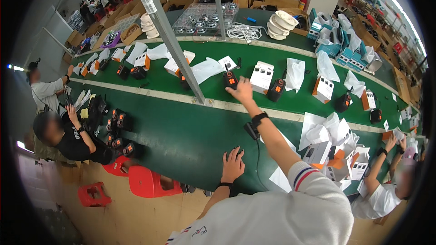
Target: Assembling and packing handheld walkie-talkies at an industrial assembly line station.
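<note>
Reaching up across the middle of the frame, your right hand (241, 91) stretches over the green conveyor belt (181, 136) with fingers spread wide, holding nothing. Its fingertips sit just beside a small black device with orange buttons (230, 80) standing on the far lane of the belt, close enough that you cannot tell whether they touch it. A white box (262, 76) stands just to the right of that hand, and another black device (275, 90) lies right of the box. A black wrist strap (259, 119) circles your right wrist, with a dark cord hanging from it.

Your left hand (233, 164) rests flat and open on the near edge of the worktop, lower centre of the frame, gripping nothing; a small dark object under its fingertips is too hidden to name.

A slanted grey metal post (170, 41) crosses the belt left of centre. White foam bags (206, 69) and more white boxes are scattered along the far lane. At the right, white and orange cartons (338, 165) pile near a seated person (381, 190). At the left, another person (72, 140) leans over black devices, with red stools (145, 182) on the floor below.
</note>
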`<state>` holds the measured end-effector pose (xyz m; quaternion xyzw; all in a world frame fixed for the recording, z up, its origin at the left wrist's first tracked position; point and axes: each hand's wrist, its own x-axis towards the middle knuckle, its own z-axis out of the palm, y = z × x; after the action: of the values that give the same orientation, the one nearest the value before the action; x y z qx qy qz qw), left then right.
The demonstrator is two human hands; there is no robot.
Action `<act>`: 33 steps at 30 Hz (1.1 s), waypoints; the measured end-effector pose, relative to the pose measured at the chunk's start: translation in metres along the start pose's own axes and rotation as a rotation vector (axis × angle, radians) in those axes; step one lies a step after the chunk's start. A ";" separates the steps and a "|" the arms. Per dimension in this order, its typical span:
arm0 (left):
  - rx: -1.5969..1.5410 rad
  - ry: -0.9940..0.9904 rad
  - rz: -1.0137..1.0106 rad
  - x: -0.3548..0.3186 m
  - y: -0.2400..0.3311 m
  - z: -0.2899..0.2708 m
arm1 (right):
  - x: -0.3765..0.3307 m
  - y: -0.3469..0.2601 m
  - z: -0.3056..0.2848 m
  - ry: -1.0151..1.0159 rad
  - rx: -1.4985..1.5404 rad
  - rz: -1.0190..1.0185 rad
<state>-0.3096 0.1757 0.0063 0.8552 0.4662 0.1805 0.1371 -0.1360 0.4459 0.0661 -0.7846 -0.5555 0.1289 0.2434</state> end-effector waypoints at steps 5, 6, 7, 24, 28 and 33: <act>0.022 0.036 0.029 0.011 -0.006 0.009 | -0.020 0.084 -0.059 0.459 -0.343 0.234; 0.022 0.049 0.031 0.010 -0.007 0.010 | -0.026 0.096 -0.066 0.385 -0.348 0.329; 0.025 0.038 0.021 0.010 -0.008 0.010 | -0.032 0.105 -0.071 0.308 -0.337 0.302; -0.005 -0.044 0.019 0.007 -0.023 -0.026 | -0.164 0.114 -0.112 0.136 -0.211 -0.163; 0.014 -0.061 0.019 0.013 -0.029 -0.035 | -0.216 0.096 -0.098 0.191 -0.173 -0.202; 0.009 -0.095 0.009 0.014 -0.035 -0.046 | -0.246 0.071 -0.093 0.138 -0.163 -0.149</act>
<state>-0.3491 0.2090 0.0355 0.8654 0.4562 0.1383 0.1542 -0.1204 0.1744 0.0909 -0.7653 -0.6029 0.0105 0.2252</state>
